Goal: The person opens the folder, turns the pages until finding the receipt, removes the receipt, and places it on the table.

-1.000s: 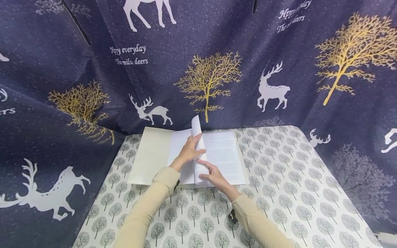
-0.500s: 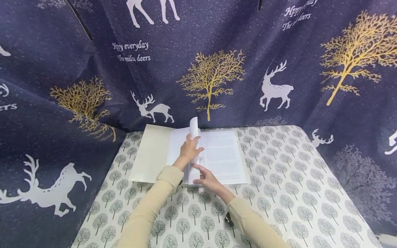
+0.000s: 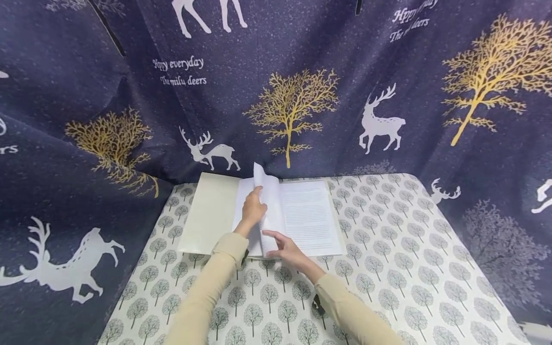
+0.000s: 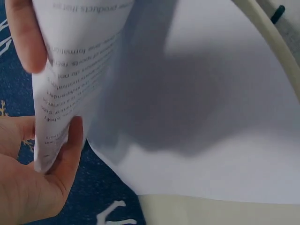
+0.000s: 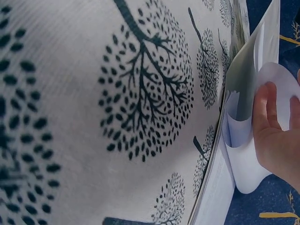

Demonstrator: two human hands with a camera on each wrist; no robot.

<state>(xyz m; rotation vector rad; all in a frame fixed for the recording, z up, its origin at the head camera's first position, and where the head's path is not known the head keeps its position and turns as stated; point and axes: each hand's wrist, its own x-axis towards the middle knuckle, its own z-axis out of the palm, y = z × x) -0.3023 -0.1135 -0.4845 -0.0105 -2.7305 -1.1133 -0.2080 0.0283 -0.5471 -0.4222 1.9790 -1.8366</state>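
An open book (image 3: 308,215) with a cream cover and printed pages lies on the table in the head view. Several lifted pages (image 3: 271,206) stand curled up in its middle. My left hand (image 3: 253,211) pinches their far edge; in the left wrist view the thumb and fingers of that left hand (image 4: 47,173) have the page between them. My right hand (image 3: 286,249) touches the near part of the lifted pages, its index finger extended and thumb apart. In the right wrist view that right hand (image 5: 281,145) lies against the curled sheets.
The opened cream cover (image 3: 211,215) lies flat to the left. A tree-patterned cloth covers the table (image 3: 388,278). Behind the far edge hangs a dark blue curtain (image 3: 323,129) printed with deer and trees.
The lifted pages have swung left and fan wider from the middle of the book. Both hands have shifted left with them, the left hand now further over on the left side.
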